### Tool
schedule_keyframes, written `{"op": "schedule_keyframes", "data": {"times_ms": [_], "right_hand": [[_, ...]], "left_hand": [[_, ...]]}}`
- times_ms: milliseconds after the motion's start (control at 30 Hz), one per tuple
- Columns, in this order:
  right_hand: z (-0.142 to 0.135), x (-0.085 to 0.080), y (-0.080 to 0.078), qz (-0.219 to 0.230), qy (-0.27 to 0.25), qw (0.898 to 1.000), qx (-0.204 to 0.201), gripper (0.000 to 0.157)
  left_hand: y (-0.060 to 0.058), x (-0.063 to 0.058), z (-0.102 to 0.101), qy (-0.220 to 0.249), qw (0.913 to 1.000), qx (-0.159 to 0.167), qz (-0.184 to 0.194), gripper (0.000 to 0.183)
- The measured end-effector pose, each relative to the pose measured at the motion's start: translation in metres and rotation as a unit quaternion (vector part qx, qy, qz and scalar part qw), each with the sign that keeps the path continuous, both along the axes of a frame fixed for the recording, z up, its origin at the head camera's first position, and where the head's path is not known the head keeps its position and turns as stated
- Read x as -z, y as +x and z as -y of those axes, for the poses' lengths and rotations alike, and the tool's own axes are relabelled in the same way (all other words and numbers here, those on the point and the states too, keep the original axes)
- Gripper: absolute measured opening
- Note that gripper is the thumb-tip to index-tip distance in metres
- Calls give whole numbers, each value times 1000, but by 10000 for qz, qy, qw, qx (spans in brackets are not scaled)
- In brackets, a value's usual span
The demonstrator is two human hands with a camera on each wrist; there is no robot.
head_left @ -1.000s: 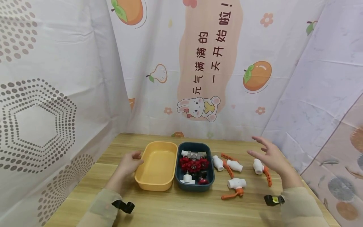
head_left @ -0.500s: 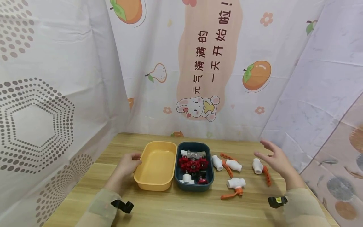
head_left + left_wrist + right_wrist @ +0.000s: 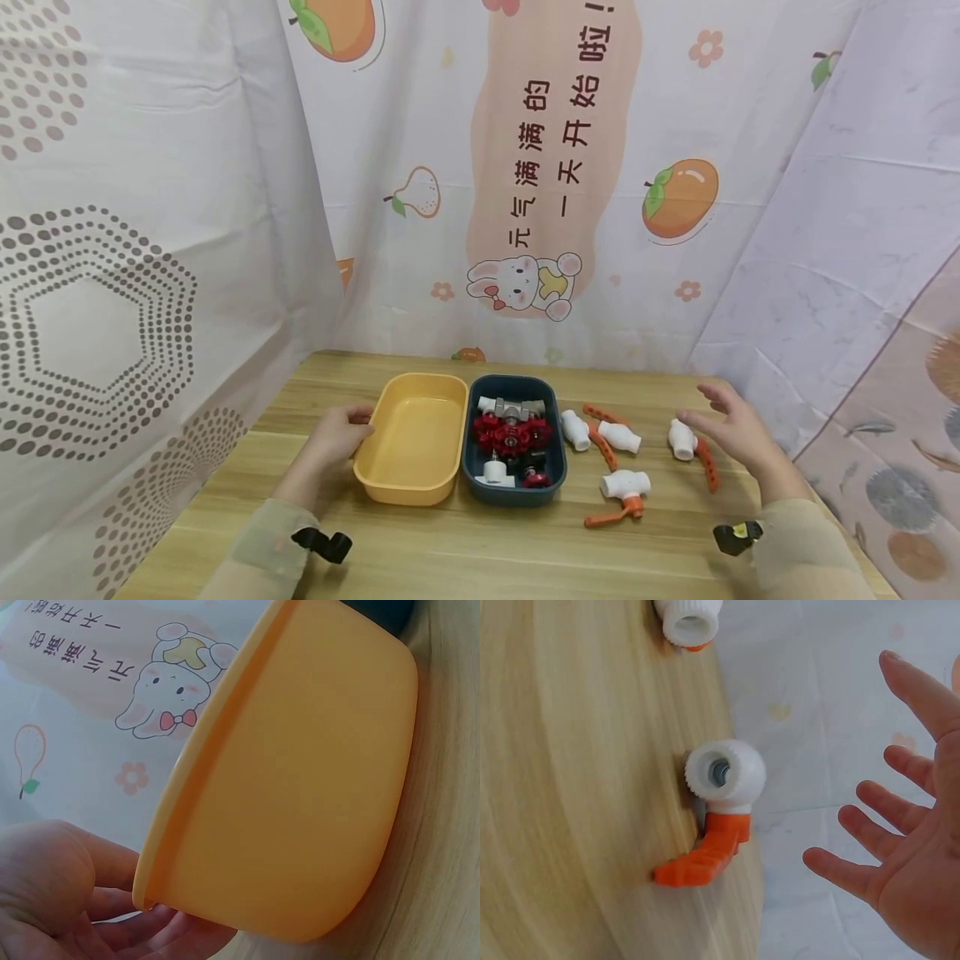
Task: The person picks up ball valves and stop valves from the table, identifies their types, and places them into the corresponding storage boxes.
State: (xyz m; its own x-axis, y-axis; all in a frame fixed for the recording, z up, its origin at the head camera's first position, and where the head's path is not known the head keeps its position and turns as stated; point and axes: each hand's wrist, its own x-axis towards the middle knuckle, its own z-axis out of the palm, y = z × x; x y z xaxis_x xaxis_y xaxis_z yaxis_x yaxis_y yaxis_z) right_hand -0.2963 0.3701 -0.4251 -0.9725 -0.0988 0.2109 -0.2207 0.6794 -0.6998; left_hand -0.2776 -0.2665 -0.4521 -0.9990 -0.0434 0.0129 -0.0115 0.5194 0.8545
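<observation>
My left hand (image 3: 337, 435) holds the left side of a yellow plastic bin (image 3: 408, 493); in the left wrist view its fingers curl at the rim (image 3: 176, 784). At the right, my right hand (image 3: 738, 429) hovers with spread fingers just beside and above a white ball valve (image 3: 682, 440) with an orange lever handle. The right wrist view shows that ball valve (image 3: 742, 776) on the table, its opening facing the camera, apart from the fingers. Three more such valves lie nearby, one of them (image 3: 626, 484) nearest the front.
A dark blue bin (image 3: 513, 497) stands against the yellow one and holds red-handled valves (image 3: 512, 435) and white and metal fittings. All sit on a wooden table (image 3: 480, 550). Printed curtains (image 3: 420, 275) hang behind and at both sides.
My right hand has shifted to the right and slightly down, beside the rightmost ball valve. The left hand stays at the yellow bin's rim, and the bins and valves keep their places.
</observation>
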Motion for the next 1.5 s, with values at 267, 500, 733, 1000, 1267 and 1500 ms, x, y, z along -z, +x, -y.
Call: {"op": "schedule_keyframes", "data": {"times_ms": [267,500,733,1000,1267,1500], "right_hand": [[-9,15,-3,301,401,9987,33,86],[-14,15,-3,587,767,9953,88,91],[-15,16,-2,826,950,9920,15,95],[-12,21,-6,863,1085,9903,-123,93],[-10,29,-10,989,957,9902,-224,92],[-8,36,-12,882,1091,9899,-197,88]], "left_hand": [[5,-2,-1,153,9996,-8,221,38],[2,-2,-1,76,9999,7,140,38],[0,-3,-1,95,9998,49,140,39],[-2,-2,0,203,9996,48,180,39],[-2,0,1,189,9996,45,218,38],[-2,-1,0,176,9995,13,250,38]]}}
